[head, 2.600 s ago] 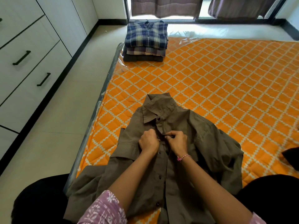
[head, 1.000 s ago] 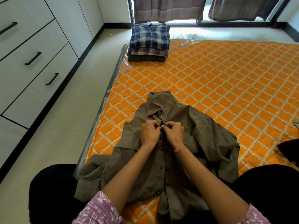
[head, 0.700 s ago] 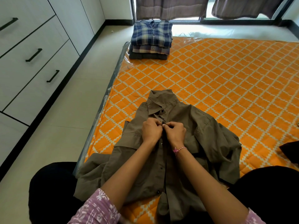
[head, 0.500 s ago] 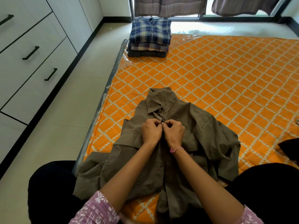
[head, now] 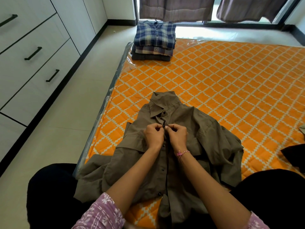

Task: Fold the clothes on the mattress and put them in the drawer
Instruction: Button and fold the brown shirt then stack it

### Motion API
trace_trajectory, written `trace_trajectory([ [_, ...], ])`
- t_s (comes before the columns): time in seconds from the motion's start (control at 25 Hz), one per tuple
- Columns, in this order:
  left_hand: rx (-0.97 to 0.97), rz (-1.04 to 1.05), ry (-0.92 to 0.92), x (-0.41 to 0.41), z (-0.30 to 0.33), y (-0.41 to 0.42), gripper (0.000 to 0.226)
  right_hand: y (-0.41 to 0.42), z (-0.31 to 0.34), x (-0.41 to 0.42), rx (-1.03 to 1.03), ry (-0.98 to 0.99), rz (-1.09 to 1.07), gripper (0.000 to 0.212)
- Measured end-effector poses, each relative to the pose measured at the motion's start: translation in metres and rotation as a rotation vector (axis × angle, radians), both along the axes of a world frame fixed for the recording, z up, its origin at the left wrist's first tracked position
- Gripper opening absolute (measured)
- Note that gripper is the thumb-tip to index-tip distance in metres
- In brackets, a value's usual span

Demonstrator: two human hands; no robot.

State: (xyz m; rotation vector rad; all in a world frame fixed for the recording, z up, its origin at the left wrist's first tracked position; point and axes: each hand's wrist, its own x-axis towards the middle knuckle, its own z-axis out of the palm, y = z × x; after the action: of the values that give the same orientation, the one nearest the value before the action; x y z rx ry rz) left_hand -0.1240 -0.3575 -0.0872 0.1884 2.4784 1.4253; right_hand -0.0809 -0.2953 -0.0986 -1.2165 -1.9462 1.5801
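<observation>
Three folded shirts [head: 154, 41] already sit stacked at the mattress [head: 231, 83] corner, around 12 o'clock from my hands, so part of the folding is done. None of them is in a drawer yet; the drawers [head: 33, 53] stand shut at 10 o'clock, across the floor.

Right in front of me lies the brown shirt [head: 181, 146], front up, collar pointing to 12 o'clock, sleeves loose and rumpled at 3 and 8 o'clock. I have both hands at its placket just below the collar. My left hand [head: 153, 136] pinches the fabric edge with curled fingers, and my right hand [head: 177, 135] pinches the opposite edge; the thumbs meet at a button [head: 163, 126]. I judge I am fastening it, a step ahead of folding.

Left to do, as I read it: finish the buttoning, fold this shirt, add it to the stack. More dark cloth [head: 295, 157] shows at 3 o'clock on the frame edge, so further pieces may wait. Then everything goes in a drawer.
</observation>
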Motion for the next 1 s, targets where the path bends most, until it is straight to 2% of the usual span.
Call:
trace_trajectory([
  [0.28,-0.121,-0.136,0.176,-0.005,0.000,-0.005,0.013,0.007,0.012,-0.007,0.181,-0.154,0.086,0.010],
  [0.4,-0.097,-0.141,0.202,-0.006,-0.001,-0.005,0.014,0.009,0.012,-0.012,0.219,-0.208,0.096,0.010],
  [0.6,-0.053,-0.150,0.193,-0.013,-0.003,-0.009,0.016,0.012,0.009,-0.015,0.020,-0.165,0.062,0.016],
  [0.72,0.009,-0.166,0.138,-0.017,-0.002,-0.009,0.017,0.018,0.009,-0.020,-0.250,-0.130,0.039,0.022],
  [0.8,0.031,-0.176,0.091,-0.020,-0.004,-0.010,0.016,0.024,0.012,-0.025,-0.397,-0.152,0.043,0.018],
  [0.88,0.049,-0.202,0.029,-0.024,-0.006,-0.011,0.017,0.030,0.017,-0.030,-0.376,-0.221,0.057,0.021],
  [1.0,0.020,-0.277,-0.021,-0.028,0.000,-0.014,0.021,0.032,0.027,-0.033,-0.204,-0.321,0.107,0.026],
])
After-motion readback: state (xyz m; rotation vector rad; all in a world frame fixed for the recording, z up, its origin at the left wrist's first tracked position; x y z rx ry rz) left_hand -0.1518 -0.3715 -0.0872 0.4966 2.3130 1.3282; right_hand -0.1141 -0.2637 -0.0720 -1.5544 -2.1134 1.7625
